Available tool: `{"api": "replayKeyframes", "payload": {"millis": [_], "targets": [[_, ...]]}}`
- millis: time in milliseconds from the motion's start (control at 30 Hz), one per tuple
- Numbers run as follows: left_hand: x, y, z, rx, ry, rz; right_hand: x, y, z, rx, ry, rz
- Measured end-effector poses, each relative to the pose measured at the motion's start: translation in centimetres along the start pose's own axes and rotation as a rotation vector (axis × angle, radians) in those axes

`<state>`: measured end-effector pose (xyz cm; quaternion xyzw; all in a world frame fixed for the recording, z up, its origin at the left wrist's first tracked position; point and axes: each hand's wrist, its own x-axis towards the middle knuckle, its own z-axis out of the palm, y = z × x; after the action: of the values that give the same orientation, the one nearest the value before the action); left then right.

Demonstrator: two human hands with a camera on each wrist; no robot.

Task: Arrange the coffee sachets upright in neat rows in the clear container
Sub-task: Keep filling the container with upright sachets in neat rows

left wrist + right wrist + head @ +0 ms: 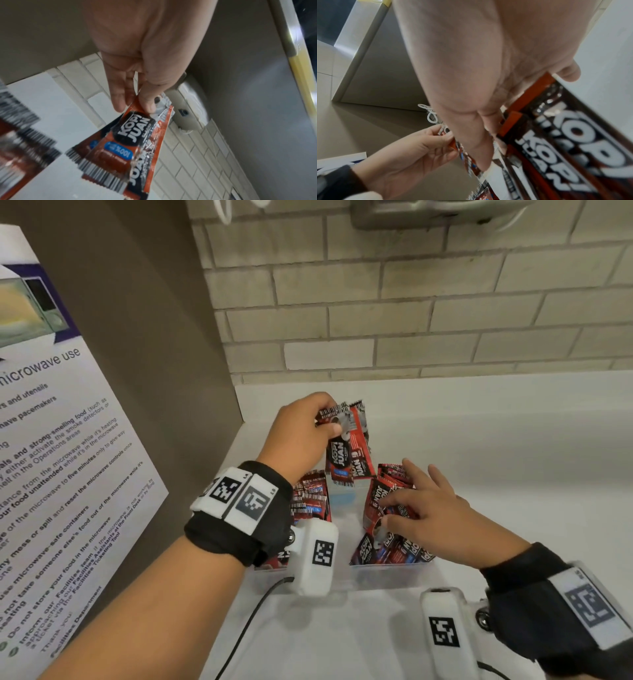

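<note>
My left hand (328,421) pinches a small bunch of red-and-black coffee sachets (347,450) by their top ends, and they hang above the back of the clear container (390,576). In the left wrist view the thumb and fingers of that hand (137,104) grip the held sachets (132,136). My right hand (399,503) lies with straight, spread fingers on the leaning sachets (387,547) in the container's right side. Up close, the right hand (489,121) presses those sachets (573,142). More sachets (310,498) stand at the container's left, partly hidden by my left wrist.
The container sits on a white counter (496,446) in a corner. A brown side panel with a microwave-use poster (68,474) rises at the left, and a brick-tile wall (376,320) stands behind. A black cable (253,621) runs across the counter in front.
</note>
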<state>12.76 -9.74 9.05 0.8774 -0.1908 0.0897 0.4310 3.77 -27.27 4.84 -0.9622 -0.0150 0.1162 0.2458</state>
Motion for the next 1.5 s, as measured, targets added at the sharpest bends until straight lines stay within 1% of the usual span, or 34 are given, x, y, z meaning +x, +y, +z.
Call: {"api": "replayKeyframes", "payload": {"millis": [133,200,233,300,367,400,433,500,533,667,767,833,900,967,1000,1033,1100,1167,1200,1300,1333,1400,1500], "targets": [[-0.5,0.1,-1.6,-0.070,0.052,-0.009,-0.4,-0.2,-0.5,0.020,-0.006,-0.022],[-0.9,0.1,-2.4,-0.092,0.040,-0.018,-0.6,-0.2,-1.0,0.006,-0.012,-0.039],[-1.2,0.0,-2.8,-0.106,0.026,-0.020,-0.7,-0.3,-1.4,0.015,0.011,-0.055],[-1.8,-0.2,-3.5,-0.140,-0.012,-0.031,-1.2,-0.7,-2.2,0.096,0.139,-0.110],[-2.4,-0.2,-4.1,-0.196,-0.070,-0.044,-1.8,-1.9,-2.9,0.275,0.292,-0.199],[-2.8,-0.2,-4.3,-0.227,-0.105,-0.050,-2.0,-2.9,-3.0,0.362,0.321,-0.250],[-3.2,-0.2,-4.5,-0.256,-0.138,-0.056,-2.1,-3.9,-3.0,0.434,0.300,-0.297],[-3.9,0.0,-4.7,-0.313,-0.179,-0.059,-1.7,-5.8,-2.2,0.530,0.175,-0.363],[-4.3,0.0,-4.7,-0.338,-0.177,-0.061,-1.3,-6.5,-1.5,0.563,0.126,-0.388],[-5.4,-0.6,-4.5,-0.404,-0.070,-0.126,0.4,-7.8,0.7,0.704,0.080,-0.387],[-6.5,-1.3,-4.3,-0.509,0.013,-0.174,1.0,-8.1,1.7,0.976,-0.035,-0.371],[-7.3,-1.7,-3.9,-0.655,0.014,-0.206,1.4,-8.2,2.0,1.134,-0.098,-0.393],[-8.1,-1.6,-3.3,-0.853,-0.061,-0.258,1.6,-8.5,2.3,1.242,-0.163,-0.447],[-8.6,-1.2,-2.7,-1.048,-0.123,-0.326,1.6,-8.9,2.6,1.293,-0.201,-0.475],[-8.6,-1.1,-2.4,-1.133,-0.126,-0.362,1.6,-9.2,2.8,1.281,-0.190,-0.479],[-8.7,-1.1,-2.3,-1.202,-0.123,-0.392,1.6,-9.5,2.9,1.210,-0.143,-0.491],[-8.8,-1.0,-2.2,-1.272,-0.124,-0.408,1.7,-9.7,3.2,0.904,0.025,-0.523],[-8.9,-1.1,-2.1,-1.288,-0.094,-0.385,1.7,-9.8,3.0,0.602,0.141,-0.489],[-9.0,-1.1,-2.1,-1.281,-0.061,-0.376,1.7,-9.7,2.9,0.522,0.187,-0.468],[-9.3,-1.3,-2.2,-1.207,0.049,-0.378,1.1,-9.4,2.2,0.488,0.337,-0.446],[-9.5,-1.4,-2.3,-1.180,0.067,-0.379,0.8,-9.5,1.8,0.496,0.340,-0.453],[-9.7,-1.6,-2.5,-1.131,0.082,-0.365,0.6,-9.7,0.7,0.550,0.290,-0.469],[-10.2,-1.4,-2.7,-1.092,0.033,-0.335,1.1,-9.6,-0.7,0.576,0.293,-0.492]]}}
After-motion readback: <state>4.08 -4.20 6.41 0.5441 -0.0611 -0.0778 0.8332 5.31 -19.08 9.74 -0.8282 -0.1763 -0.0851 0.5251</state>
